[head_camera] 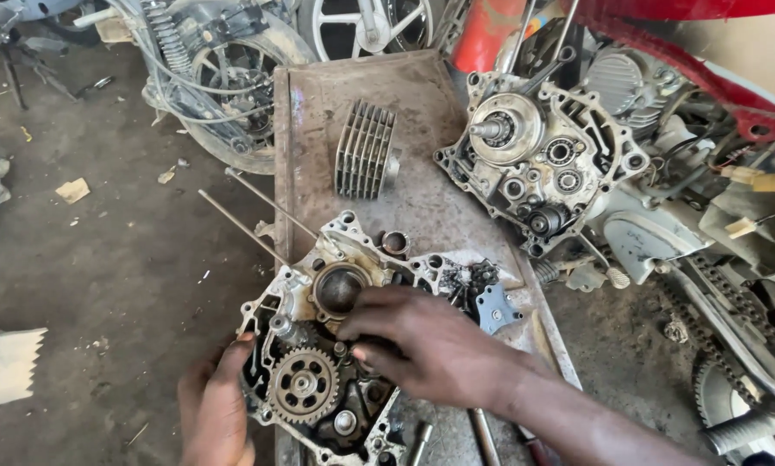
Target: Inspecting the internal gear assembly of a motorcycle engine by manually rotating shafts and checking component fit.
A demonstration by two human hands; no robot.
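**Crankcase half on steel tray — internals being worked by hand**

- Crankcase half (318, 345): lying flat and open-side up at near end of rusty metal tray (422, 207); long studs (249, 220) projecting away to upper left, out past tray edge.
- Toothed gear (303, 386): sitting on its shaft inside the case, near lower left; round bore (340, 289) showing empty above it.
- Left hand (216, 406): bracing outer left wall of the case, thumb lying against the rim, fingers curled loosely; steadying rather than clamping anything.
- Right hand (426, 345): reaching across from right, fingers bent down into middle of the case just right of the gear; fingertips hidden among parts, so whether anything is being pinched cannot be told.
- Finned cylinder (364, 148): lying on its side farther up the tray, well apart from both hands.
- Second engine case (538, 155): resting beside tray, upper right, against a red motorcycle frame (706, 69).
- Step in hand, judged: seating or freeing a small internal part beside the gear.
- Next move, judged: calling for a firm brace on the case and a careful fingertip grip in a cramped, greasy pocket.
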